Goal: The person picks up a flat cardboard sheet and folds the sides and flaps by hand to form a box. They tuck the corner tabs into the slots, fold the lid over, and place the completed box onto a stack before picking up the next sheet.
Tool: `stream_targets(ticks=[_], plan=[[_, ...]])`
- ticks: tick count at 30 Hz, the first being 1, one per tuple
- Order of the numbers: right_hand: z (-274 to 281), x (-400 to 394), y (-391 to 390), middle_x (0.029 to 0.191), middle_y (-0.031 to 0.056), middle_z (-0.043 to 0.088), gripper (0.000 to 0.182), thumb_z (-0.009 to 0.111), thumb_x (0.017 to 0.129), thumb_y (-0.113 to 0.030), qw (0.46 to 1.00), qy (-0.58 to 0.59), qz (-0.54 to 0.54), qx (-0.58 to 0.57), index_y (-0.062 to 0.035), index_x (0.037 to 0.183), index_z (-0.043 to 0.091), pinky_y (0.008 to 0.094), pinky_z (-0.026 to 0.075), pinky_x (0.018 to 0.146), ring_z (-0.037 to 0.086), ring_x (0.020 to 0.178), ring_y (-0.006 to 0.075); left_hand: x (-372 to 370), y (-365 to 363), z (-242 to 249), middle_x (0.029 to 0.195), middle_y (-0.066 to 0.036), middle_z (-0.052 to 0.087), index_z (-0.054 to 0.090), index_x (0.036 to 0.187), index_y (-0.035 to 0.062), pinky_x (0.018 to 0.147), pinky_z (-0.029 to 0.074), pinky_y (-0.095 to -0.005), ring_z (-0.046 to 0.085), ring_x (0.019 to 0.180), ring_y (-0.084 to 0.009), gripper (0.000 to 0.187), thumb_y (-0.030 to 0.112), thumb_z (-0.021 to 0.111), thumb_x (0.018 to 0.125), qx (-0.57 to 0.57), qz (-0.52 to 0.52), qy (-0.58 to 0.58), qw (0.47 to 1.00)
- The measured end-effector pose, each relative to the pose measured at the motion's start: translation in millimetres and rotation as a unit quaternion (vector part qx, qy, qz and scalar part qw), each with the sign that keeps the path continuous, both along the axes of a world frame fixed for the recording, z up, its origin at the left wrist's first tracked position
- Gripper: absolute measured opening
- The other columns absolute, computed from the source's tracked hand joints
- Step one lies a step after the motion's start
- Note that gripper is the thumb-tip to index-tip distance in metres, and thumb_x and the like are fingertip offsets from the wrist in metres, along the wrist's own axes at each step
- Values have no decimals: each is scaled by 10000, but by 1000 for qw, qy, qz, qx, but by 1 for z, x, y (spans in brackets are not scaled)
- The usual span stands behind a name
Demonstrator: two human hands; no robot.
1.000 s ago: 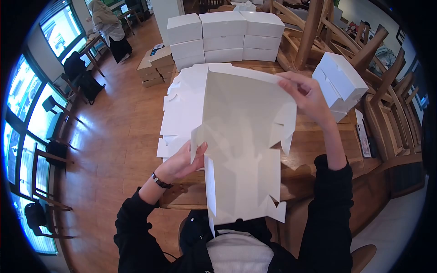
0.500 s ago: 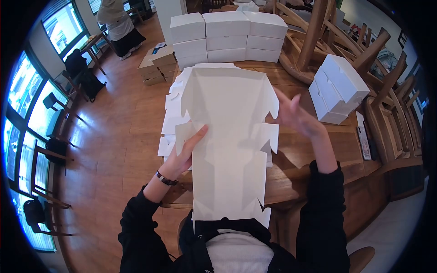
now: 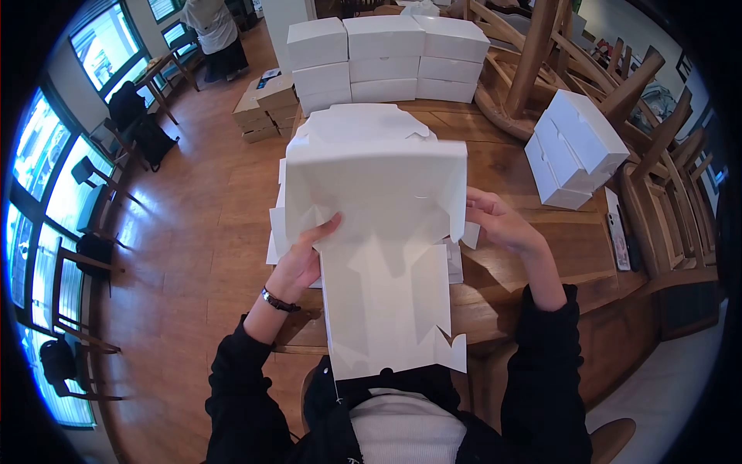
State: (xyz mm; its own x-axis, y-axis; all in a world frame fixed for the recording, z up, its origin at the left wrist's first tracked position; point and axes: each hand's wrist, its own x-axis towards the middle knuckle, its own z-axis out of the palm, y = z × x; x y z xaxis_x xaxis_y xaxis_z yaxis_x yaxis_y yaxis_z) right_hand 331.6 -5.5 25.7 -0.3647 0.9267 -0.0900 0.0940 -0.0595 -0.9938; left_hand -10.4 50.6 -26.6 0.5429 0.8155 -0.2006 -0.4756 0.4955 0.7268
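Note:
A partly folded white cardboard box [image 3: 386,301] stretches from the table's edge toward my body, its far end wall and side flaps raised. My left hand [image 3: 297,259] grips its left side, thumb over the inner face and the other fingers hidden beneath. At the right side wall, my right hand [image 3: 502,224] has its fingertips on the raised side flap, partly hidden by the cardboard. Behind the box lies a pile of flat white cardboard blanks [image 3: 363,120], which also shows at the left.
Stacked finished white boxes [image 3: 382,58] line the table's far edge. Another stack of white boxes [image 3: 576,151] stands right, near upturned wooden chairs [image 3: 533,69] and a phone [image 3: 617,240]. Brown cartons [image 3: 267,104] sit on the floor; a person [image 3: 216,39] stands farther back.
The box's far end wall has folded up toward me, with its side walls turned inward. My right hand has moved down and closed on the side flap. The distant person has shifted.

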Motion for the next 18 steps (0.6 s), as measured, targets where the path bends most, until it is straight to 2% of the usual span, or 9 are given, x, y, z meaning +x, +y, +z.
stream_targets(ticks=[2, 7, 12, 15, 18], plan=[[-3, 1, 2, 1419, 64, 611, 494, 562, 1068, -159, 1000, -20, -1, -7, -41, 1538, 466, 349, 439, 1109, 540, 1327, 155, -3, 0, -7, 1398, -116, 586, 485, 1451, 27, 997, 573, -404, 629, 1229, -234, 496, 151, 673, 1010, 41, 9, 11, 999], [-4, 7, 3, 1453, 95, 579, 501, 566, 1053, -156, 994, -103, 42, 4, -27, 1528, 472, 357, 432, 1120, 522, 1366, 193, -1, -7, -1, 1396, -115, 586, 472, 1459, 24, 1019, 564, -396, 618, 1243, -238, 505, 137, 673, 1010, 62, 18, 24, 998], [-11, 13, -6, 1605, 156, 421, 707, 672, 982, -289, 982, -64, 80, 161, -49, 1584, 390, 419, 321, 1223, 423, 1468, 269, 0, -5, -3, 1415, -115, 574, 443, 1486, 37, 1040, 558, -423, 602, 1273, -248, 517, 132, 645, 1020, 38, 23, 21, 999], [6, 10, -8, 1657, 155, 344, 831, 711, 942, -386, 984, -12, 67, 162, -69, 1613, 336, 449, 246, 1261, 353, 1516, 289, -1, -3, -7, 1429, -120, 568, 420, 1507, 44, 1051, 555, -442, 601, 1284, -256, 520, 135, 615, 1033, 55, 30, 24, 998], [36, -7, -11, 1621, 119, 419, 689, 682, 989, -317, 953, -84, 11, 291, -85, 1578, 412, 435, 307, 1236, 418, 1477, 267, 2, -4, -7, 1447, -129, 554, 426, 1516, 27, 1093, 515, -424, 569, 1307, -248, 534, 174, 619, 1040, 69, 29, 40, 996]])
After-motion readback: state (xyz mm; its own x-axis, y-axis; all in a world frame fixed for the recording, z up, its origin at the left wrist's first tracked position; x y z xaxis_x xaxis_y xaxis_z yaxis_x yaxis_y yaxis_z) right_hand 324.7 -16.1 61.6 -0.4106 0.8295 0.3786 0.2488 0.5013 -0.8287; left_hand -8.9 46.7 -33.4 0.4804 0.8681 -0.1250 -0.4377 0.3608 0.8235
